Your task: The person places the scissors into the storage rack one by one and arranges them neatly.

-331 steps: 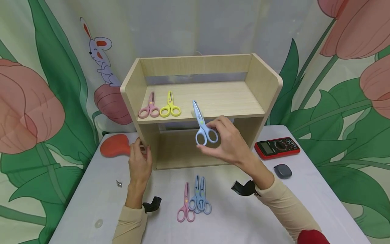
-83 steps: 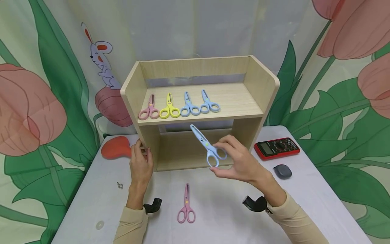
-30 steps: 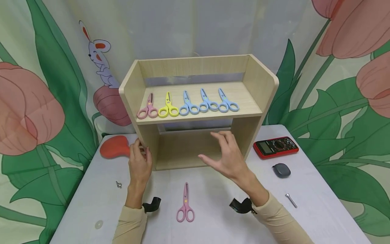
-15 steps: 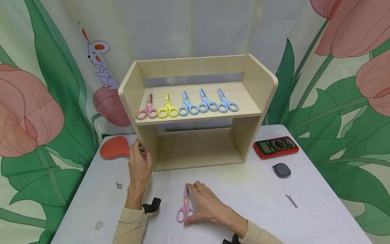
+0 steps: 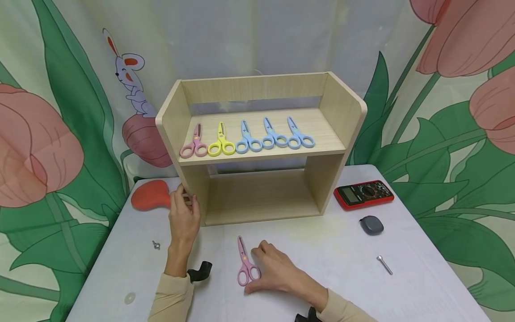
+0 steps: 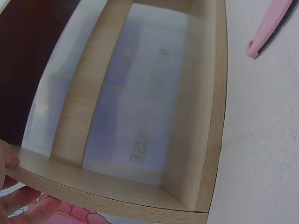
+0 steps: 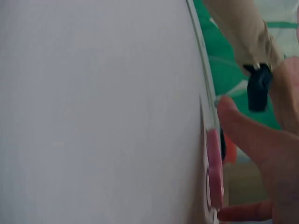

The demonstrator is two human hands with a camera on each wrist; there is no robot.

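Note:
Pink scissors [image 5: 246,268] lie on the white table in the head view, tips pointing away and slightly left. My right hand [image 5: 275,270] is low beside their right handle loop, thumb and fingers spread; the right wrist view shows the pink handles [image 7: 215,170] between thumb and finger, without a clear pinch. My left hand [image 5: 183,219] grips the left side panel of the wooden shelf [image 5: 261,156]. On its upper board stand in a row dusky pink scissors [image 5: 195,143], yellow scissors [image 5: 221,141] and three light blue scissors [image 5: 248,138].
An orange-red rounded object [image 5: 150,195] sits left of the shelf. At right lie a red multimeter [image 5: 364,194], a dark grey rounded object [image 5: 372,225] and a bolt [image 5: 384,264]. A small metal piece [image 5: 156,245] and a translucent disc [image 5: 129,298] lie at left.
A third pair of blue scissors has gone onto the upper board. My right hand has come down to the pink scissors, which have shifted slightly and turned tips-left. The left hand stays on the panel.

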